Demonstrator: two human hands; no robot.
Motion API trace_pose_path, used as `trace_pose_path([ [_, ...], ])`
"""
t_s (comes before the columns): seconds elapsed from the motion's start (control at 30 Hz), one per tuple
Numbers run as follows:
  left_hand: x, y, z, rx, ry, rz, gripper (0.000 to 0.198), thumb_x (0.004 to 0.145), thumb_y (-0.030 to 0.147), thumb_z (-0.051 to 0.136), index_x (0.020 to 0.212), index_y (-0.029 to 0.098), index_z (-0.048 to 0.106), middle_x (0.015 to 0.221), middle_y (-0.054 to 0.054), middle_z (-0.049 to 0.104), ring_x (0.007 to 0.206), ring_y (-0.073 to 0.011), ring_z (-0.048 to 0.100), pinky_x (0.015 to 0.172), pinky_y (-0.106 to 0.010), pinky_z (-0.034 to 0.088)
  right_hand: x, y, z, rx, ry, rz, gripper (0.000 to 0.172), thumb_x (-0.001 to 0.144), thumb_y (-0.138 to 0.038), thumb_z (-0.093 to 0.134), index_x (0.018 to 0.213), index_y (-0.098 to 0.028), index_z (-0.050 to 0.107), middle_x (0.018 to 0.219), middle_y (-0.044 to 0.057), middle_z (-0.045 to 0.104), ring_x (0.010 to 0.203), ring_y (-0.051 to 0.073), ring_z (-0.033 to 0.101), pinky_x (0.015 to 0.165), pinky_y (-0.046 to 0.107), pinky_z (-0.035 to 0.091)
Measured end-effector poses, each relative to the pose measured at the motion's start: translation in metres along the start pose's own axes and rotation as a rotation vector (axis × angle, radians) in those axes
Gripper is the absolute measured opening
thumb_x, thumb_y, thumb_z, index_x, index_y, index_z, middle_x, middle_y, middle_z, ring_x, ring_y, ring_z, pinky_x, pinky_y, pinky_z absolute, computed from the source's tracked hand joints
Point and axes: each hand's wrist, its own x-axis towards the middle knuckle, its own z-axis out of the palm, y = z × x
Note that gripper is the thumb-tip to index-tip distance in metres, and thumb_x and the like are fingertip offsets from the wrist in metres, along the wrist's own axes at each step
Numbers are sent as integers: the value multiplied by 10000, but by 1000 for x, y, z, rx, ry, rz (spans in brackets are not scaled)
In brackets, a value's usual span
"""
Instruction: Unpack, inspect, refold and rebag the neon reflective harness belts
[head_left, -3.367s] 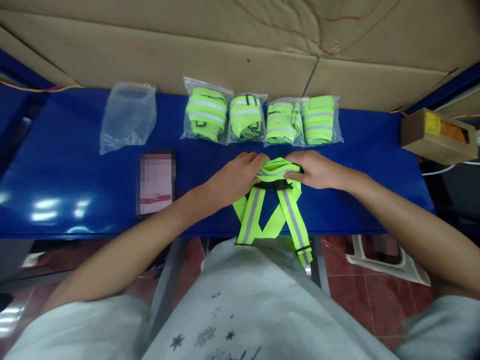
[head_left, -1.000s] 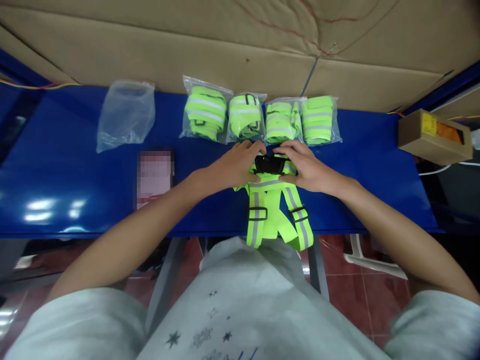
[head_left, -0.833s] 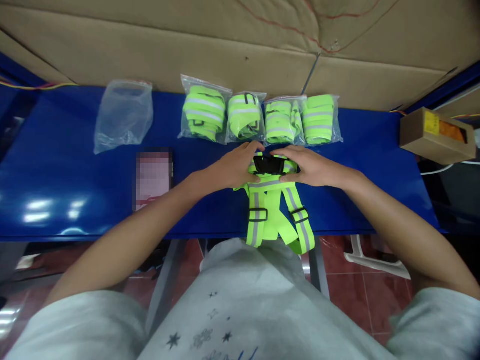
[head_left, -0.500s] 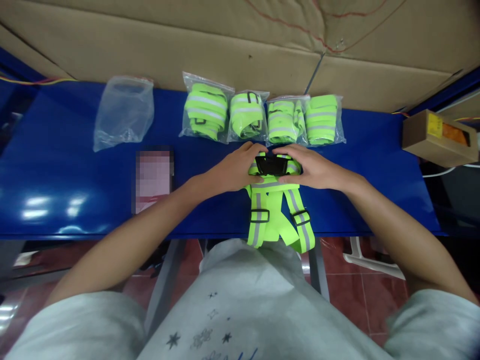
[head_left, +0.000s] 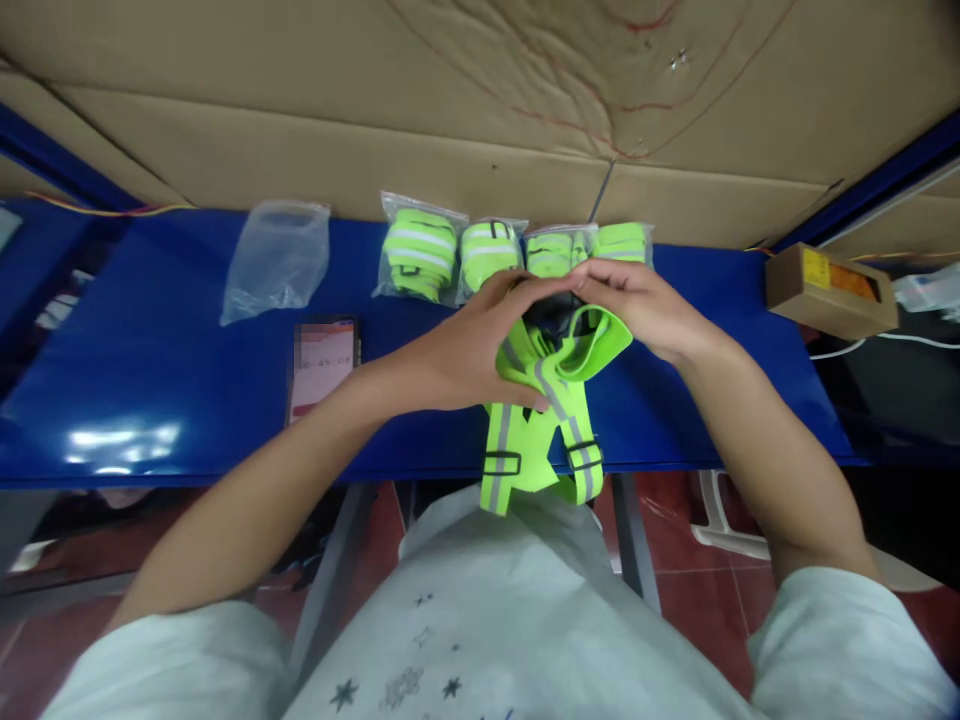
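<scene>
A neon-green reflective strap vest [head_left: 532, 465] with grey stripes and black slider buckles hangs over the table's front edge. My left hand [head_left: 476, 350] curls around its gathered upper part, thumb beneath and fingers over the top. At the upper right of the bundle, the fingers of my right hand [head_left: 637, 305] are closed on the vest's upper end, close to my left fingertips. A looped band end [head_left: 607, 345] bulges out below my right hand. Between the hands shows a dark buckle part [head_left: 551, 315], mostly covered by my fingers.
Several zip bags [head_left: 420, 255] of rolled green vests line the back of the blue table [head_left: 150, 350]. To their left lies a clear plastic bag [head_left: 277, 260]. A phone [head_left: 326, 365] rests near my left forearm. At the right stands a cardboard box [head_left: 795, 290].
Both hands have come closer together over the vest's top. The vest's upper part, flat with its black buckle facing up before, is now folded and turned, with a band looping out.
</scene>
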Motion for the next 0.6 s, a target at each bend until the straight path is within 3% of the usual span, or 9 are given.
trace_pose_path([
  [0.07,-5,-2,2,-1,-65,-11,1071,700,556,910,1601,327,377,1613,-131,396,1536,-398,346,1271,-557,333,1,5,3,203,-17,138,377,792,-562,806,849,-198,726,834,2,698,732,138,604,689,270,459],
  [0.13,-9,-7,6,8,-55,-9,977,732,526,894,1565,288,443,1648,-157,336,1559,-392,318,1278,-543,331,2,15,9,326,11,259,361,708,-510,874,830,-195,744,816,5,721,717,141,629,684,272,489],
  [0.23,-15,-13,17,35,101,50,536,894,412,758,1372,207,627,1686,-177,271,1587,-345,288,1295,-476,315,3,32,18,422,97,380,316,680,-434,899,831,-194,759,820,18,755,741,166,685,728,295,549],
  [0.3,-17,-18,24,-9,211,77,345,960,349,669,1263,185,681,1619,-175,410,1533,-319,392,1270,-454,355,3,40,19,471,108,395,328,729,-466,874,905,-207,778,912,34,786,841,197,731,815,324,583],
  [0.37,-18,-23,30,-155,321,12,333,983,377,642,1241,172,693,1436,-155,614,1368,-299,572,1168,-423,472,-2,42,17,456,84,313,419,861,-594,750,1096,-248,781,1148,45,785,1062,230,736,964,365,579],
  [0.47,-16,-30,35,-462,431,-221,433,978,507,641,1217,152,709,1174,-106,760,1052,-254,720,898,-326,599,-13,37,11,243,-7,8,661,956,-783,476,1423,-341,631,1541,19,585,1436,265,540,1195,438,448],
  [0.53,-15,-33,36,-625,425,-308,473,946,562,674,1183,156,725,1130,-94,778,1002,-245,733,819,-288,600,-19,33,9,94,-106,-186,846,862,-825,581,1563,-365,472,1629,30,482,1517,304,441,1246,475,388],
  [0.6,-15,-34,37,-776,383,-335,472,910,569,724,1169,175,733,1111,-81,783,999,-237,739,812,-275,598,-21,31,12,-55,-152,-285,935,816,-697,759,1609,-365,390,1647,52,451,1522,324,428,1251,486,382],
])
